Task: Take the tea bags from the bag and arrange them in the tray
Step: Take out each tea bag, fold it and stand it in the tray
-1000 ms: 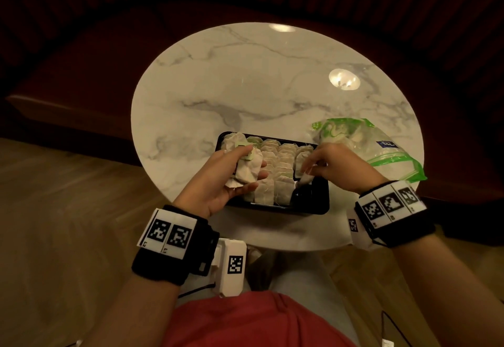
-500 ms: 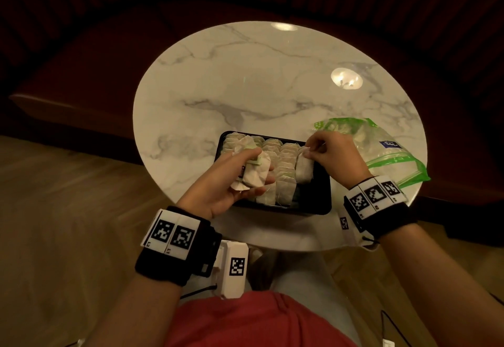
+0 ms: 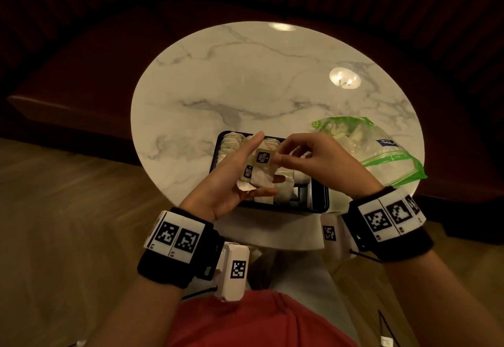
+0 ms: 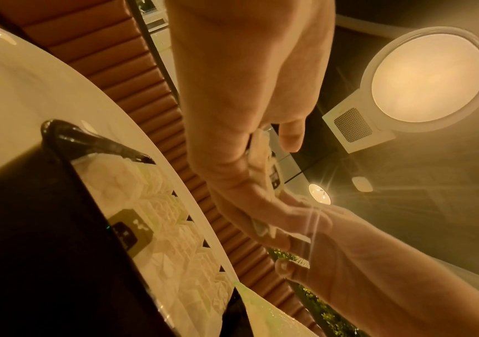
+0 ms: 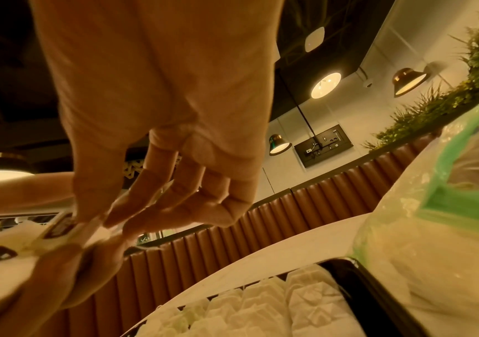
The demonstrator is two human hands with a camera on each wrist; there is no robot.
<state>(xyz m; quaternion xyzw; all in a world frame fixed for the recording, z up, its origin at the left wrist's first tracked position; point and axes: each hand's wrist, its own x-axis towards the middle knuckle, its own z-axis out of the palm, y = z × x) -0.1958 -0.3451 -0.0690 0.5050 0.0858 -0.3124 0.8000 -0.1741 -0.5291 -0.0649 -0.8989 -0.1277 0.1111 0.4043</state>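
Several tea bags [image 3: 261, 180] lie bunched in the left hand [image 3: 231, 177], which is turned palm up above the near left part of the tray [image 3: 317, 199]; its fingers [image 3: 252, 143] curl loosely round the bundle, the thumb reaching up over it; two small tags with dark labels show on top of the bundle; the right hand [image 3: 324, 161] pinches the upper tag [image 3: 264, 158] between thumb and forefinger, its other fingers curled and apart from the paper; in the right wrist view the same pinch shows at the tag [image 5: 60, 225], with the left hand's bundle just below it. More tea bags [image 5: 264, 307] stand packed in rows in the black tray, filling its far and left parts; the near right corner of the tray shows bare black floor. The tray sits at the near edge of the round marble tabletop [image 3: 245, 87]; just to its right, touching or nearly touching its far corner, lies the clear plastic bag [image 3: 365, 142] with green zip strip, slumped on its side, with pale tea bags visible inside. Both wrists carry black bands with square printed markers; a red garment shows at the bottom of the head view; a brown ribbed bench back curves behind the tabletop.
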